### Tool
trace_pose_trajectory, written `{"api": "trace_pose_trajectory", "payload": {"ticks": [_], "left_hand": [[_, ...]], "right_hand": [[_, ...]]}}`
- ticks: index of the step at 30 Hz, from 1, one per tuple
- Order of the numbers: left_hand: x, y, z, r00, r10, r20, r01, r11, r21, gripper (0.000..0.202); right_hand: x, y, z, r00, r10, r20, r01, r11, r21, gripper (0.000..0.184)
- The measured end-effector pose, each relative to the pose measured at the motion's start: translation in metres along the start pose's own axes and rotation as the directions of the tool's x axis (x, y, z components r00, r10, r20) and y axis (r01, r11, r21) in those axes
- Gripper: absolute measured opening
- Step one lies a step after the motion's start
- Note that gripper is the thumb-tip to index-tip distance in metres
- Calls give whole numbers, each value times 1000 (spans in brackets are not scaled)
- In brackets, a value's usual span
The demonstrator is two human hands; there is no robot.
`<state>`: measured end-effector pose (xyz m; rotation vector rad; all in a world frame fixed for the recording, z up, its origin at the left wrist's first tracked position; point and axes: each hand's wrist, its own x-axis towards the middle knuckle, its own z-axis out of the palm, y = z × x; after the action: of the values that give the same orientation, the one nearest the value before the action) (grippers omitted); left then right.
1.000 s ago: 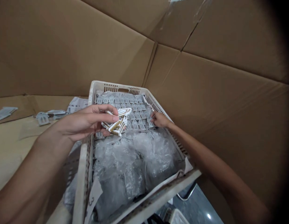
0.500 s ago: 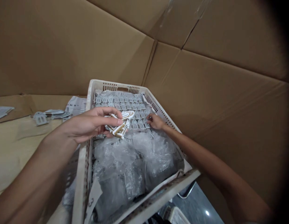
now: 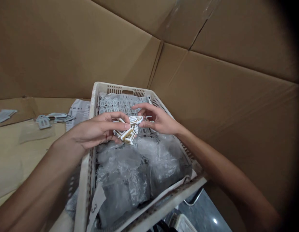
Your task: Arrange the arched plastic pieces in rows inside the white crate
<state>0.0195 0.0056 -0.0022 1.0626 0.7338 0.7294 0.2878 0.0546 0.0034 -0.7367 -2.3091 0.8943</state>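
Note:
My left hand (image 3: 101, 129) is closed around several small white pieces with gold-brown edges (image 3: 127, 132), held over the basket between thumb and fingers. They are flat, arch-shaped and loosely bunched at differing angles. Close by on the right is my right hand (image 3: 160, 120), its index finger stretched out and its thumb apart from it. The thumb tip is at the edge of the bunch; whether it touches cannot be made out. Beneath both hands, rows of similar grey-white arch-shaped pieces (image 3: 115, 102) lie in the basket, partly hidden by the hands.
The white plastic basket (image 3: 84, 180) has crumpled clear plastic bags (image 3: 125, 161) in its near half. On the left, more arch pieces (image 3: 43, 121) lie on a pale surface beside printed paper (image 3: 79, 110). Cardboard walls (image 3: 226, 96) rise behind and at right.
My right hand has moved left and up from the rows at the basket's right side to beside the bunch, its fingers spreading. The left hand with its pieces has shifted slightly right.

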Motion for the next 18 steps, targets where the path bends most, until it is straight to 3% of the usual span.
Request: {"api": "trace_pose_trajectory", "payload": {"ticks": [4,10,14,16,18], "left_hand": [[1,-1,-2,1000,-12,15,13,997,-78,35],[2,-1,-2,999,-14,39,20,987,-158,37],[-1,3,-3,998,26,62,-14,984,-179,48],[-2,4,-4,997,51,61,-39,981,-189,49],[-2,5,-5,997,53,54,-42,981,-191,48]], "right_hand": [[9,-19,11,989,-74,-130,63,994,-87,19],[10,-16,15,929,-141,-343,114,989,-97,25],[8,-22,20,820,-219,-528,84,960,-268,18],[6,-24,21,787,-261,-558,75,940,-334,14],[5,-25,21,786,-270,-556,78,936,-344,11]]}}
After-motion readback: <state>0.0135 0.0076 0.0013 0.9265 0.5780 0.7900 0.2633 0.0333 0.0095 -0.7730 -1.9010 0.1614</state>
